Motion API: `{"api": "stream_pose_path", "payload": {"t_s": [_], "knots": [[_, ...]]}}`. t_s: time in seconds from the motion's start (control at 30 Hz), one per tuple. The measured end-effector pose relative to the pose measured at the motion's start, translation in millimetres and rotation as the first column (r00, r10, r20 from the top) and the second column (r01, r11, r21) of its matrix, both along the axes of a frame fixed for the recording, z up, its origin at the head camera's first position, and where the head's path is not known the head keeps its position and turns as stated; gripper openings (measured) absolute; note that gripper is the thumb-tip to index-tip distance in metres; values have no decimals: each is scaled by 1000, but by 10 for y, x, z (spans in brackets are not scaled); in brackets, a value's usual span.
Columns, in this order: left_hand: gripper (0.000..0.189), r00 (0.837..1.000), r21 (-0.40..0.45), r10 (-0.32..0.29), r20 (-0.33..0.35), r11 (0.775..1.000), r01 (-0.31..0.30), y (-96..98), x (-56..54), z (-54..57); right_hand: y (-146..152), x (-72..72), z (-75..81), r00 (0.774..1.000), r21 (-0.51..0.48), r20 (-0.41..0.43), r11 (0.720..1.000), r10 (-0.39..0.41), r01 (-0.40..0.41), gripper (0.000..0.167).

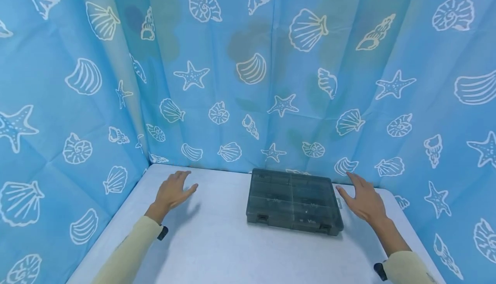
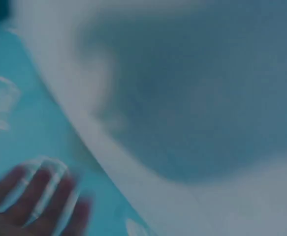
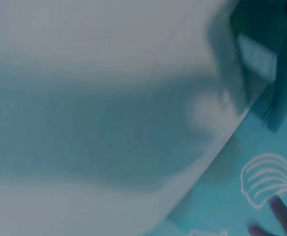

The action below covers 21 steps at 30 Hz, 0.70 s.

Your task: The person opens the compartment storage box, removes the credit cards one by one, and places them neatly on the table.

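A dark, see-through plastic organizer box [image 1: 292,202] lies flat on the white table, its two front latches facing me and its lid down. Divider lines show through the lid. My right hand [image 1: 362,198] hovers just right of the box, fingers spread and holding nothing; its fingertips [image 3: 283,214] appear at the corner of the right wrist view. Over the table's left part floats my left hand [image 1: 174,191], thumb apart from the fingers, nothing in it. Its blurred fingers [image 2: 35,196] show at the lower left of the left wrist view, with a hand shadow on the tabletop.
Blue curtains [image 1: 232,103] printed with white shells and starfish rise behind the table and along both sides. The white tabletop [image 1: 217,241] stretches in front and to the left of the box. A small pale tag [image 1: 339,203] sits at the box's right side.
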<state>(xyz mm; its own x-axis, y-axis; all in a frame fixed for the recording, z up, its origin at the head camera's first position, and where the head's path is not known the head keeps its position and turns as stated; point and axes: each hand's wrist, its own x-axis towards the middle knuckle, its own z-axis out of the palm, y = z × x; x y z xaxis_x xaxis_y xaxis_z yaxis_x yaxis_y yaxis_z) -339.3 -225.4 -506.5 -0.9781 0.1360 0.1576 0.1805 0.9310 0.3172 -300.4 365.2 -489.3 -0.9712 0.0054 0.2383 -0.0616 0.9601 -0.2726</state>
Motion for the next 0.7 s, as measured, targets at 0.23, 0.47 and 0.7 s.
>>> {"api": "stream_pose_path", "payload": {"t_s": [0.23,0.47,0.7], "knots": [[35,935,477,-123,334,877,-55,591,152,-111,-48,-50,-133,879,-549,476,790,26,273,100],[42,886,669,-278,372,741,-49,1417,219,-333,-51,-63,-369,886,-579,464,752,-14,315,94],[40,894,762,-287,345,642,-88,1623,132,-420,-196,-194,-381,906,-588,421,747,-47,311,88]]}}
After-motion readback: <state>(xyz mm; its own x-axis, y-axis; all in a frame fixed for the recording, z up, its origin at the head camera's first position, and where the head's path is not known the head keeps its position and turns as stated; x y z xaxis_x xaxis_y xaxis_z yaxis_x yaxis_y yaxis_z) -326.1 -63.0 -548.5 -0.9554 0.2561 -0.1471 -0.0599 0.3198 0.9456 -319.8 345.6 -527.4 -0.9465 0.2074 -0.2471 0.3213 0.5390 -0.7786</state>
